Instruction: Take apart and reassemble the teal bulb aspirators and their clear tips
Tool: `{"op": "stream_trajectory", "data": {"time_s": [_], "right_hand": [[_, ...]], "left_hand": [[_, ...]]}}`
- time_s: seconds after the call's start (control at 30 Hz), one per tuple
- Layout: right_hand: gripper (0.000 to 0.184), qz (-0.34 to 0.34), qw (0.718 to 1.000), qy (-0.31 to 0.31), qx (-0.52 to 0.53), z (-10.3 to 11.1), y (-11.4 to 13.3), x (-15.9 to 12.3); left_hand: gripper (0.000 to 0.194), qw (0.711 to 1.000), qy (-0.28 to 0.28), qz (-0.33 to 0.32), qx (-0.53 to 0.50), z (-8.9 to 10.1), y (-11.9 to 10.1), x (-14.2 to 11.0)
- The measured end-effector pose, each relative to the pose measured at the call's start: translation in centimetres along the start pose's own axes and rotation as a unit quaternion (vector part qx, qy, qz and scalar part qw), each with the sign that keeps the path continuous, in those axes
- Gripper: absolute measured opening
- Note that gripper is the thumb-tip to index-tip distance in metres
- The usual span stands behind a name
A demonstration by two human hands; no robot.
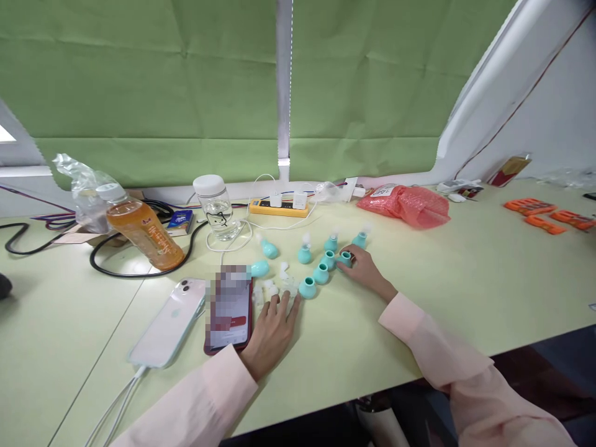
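Note:
My right hand (365,271) has its fingers closed round a small teal squeeze bulb (344,259) with an open neck. Beside it stand several more open-necked bulbs, among them the nearest teal bulb (307,288). Behind these are bulbs with clear tips fitted, such as the upright teal bulb (304,253). Two others lie on their sides, including the tipped teal bulb (269,249). My left hand (272,332) rests on the table with fingers stretched out, fingertips at a group of clear and white plastic tips (272,289). What its fingertips touch is partly hidden.
A lit phone (229,310) lies against my left hand, with a cabled phone (170,323) further left. Behind stand a juice bottle (144,233), a water bottle (218,211) and a yellow power strip (278,208). A red bubble-wrap parcel (405,206) and orange packs (531,206) lie right.

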State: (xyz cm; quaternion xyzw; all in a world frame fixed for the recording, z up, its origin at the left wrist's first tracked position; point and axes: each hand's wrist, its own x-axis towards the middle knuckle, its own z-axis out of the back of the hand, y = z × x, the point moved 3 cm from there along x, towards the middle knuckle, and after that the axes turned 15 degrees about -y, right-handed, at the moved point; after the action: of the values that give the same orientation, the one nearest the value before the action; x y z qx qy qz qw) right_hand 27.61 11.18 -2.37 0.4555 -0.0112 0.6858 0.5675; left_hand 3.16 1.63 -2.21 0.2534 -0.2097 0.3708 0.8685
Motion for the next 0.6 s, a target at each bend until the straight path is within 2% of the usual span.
{"op": "stream_trajectory", "data": {"time_s": [0.13,0.23,0.33,0.4,0.5,0.6], "right_hand": [[0.028,0.006,1.000,-0.008,-0.014,0.0,0.2,-0.1],[0.030,0.023,0.999,-0.043,-0.013,0.3,0.6,-0.1],[0.027,0.035,0.997,-0.074,-0.015,0.5,1.0,-0.1],[0.026,0.035,0.996,-0.079,-0.020,0.5,1.0,-0.1],[0.025,0.036,0.995,-0.086,-0.025,0.5,1.3,-0.1],[0.025,0.042,0.987,-0.152,-0.016,1.4,2.0,-0.2]], "left_hand": [[0.040,0.999,-0.047,0.009,-0.016,0.8,1.1,0.7],[0.033,0.996,-0.072,0.044,0.014,2.0,4.1,2.4],[0.031,0.992,-0.027,0.106,0.059,2.1,7.8,4.4],[0.024,0.991,0.013,0.120,0.058,1.2,9.3,5.3],[0.020,0.994,0.052,0.097,0.028,-0.2,9.6,6.0],[0.025,0.994,0.046,0.091,0.025,0.0,8.6,6.0]]}}
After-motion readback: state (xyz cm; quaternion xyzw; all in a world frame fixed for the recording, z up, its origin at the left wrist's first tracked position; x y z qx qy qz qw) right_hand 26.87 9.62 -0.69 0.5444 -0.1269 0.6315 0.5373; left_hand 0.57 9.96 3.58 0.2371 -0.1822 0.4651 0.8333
